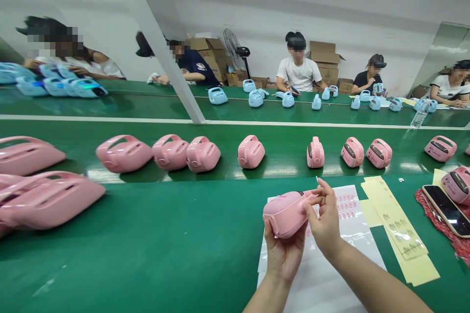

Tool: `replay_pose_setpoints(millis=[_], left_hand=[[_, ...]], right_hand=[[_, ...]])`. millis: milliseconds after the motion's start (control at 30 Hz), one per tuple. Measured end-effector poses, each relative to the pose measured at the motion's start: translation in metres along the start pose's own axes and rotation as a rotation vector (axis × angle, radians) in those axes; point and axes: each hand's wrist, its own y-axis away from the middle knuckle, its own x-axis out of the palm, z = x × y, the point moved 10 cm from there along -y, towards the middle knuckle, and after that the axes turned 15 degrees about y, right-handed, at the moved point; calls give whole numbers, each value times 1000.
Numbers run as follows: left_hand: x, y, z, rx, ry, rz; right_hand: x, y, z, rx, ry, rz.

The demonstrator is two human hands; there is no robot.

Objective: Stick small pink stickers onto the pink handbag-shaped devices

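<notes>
Pink plastic portable speaker (284, 216), or a handled unit resembling one, is held above the desk (165, 244), over the far-left part of a white sticker sheet (317, 281). Left hand (284, 257) cups it from below and carries its weight. Right hand (325, 225) is drawn narrow at the handle (311, 196); whether it grips or merely touches cannot be told. Governing relation: the speaker lies ahead of the left hand and left of the right, handle side turned right; its long axis appears foreshortened, pointing away from the person. Right hand is nearer the handle, left hand nearer the base. A small white tip (317, 179) shows at the right fingertips, nature undetermined. Right of the sheet lie yellow backing strips (400, 227); toward the desk's right edge, a phone (446, 209) rests on red mesh (461, 249). Past the desk's far edge stands a row of pink speakers (203, 155). Beyond, co-workers (299, 73) sit among blue units (218, 96).
</notes>
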Motion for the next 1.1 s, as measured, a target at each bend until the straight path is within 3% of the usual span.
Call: replay_pose_setpoints(millis=[133,200,367,500,600,700,800,933,1033,1100], left_hand=[[-4,1,1,-22,58,-5],[-8,2,1,-27,81,-20],[-18,5,1,-52,113,-43],[-27,6,-5,-51,86,-133],[-31,5,-15,1,56,-203],[-29,3,-23,55,-18,-186],[-34,3,-26,80,-94,-233],[-53,9,-32,101,-185,-449],[-54,14,-42,132,-422,-576],[-42,14,-48,175,-667,-576]], right_hand=[[-5,4,13,-211,185,-75],[-4,5,9,-203,243,-78],[6,-4,-34,42,159,72],[-19,-32,-79,157,210,45],[-36,-49,-109,140,362,64],[-28,-49,-124,39,422,170],[-12,-40,-128,-47,437,224],[-7,-36,-117,-128,417,177],[-19,-44,-106,-80,350,111],[-36,-52,-97,25,272,52]])
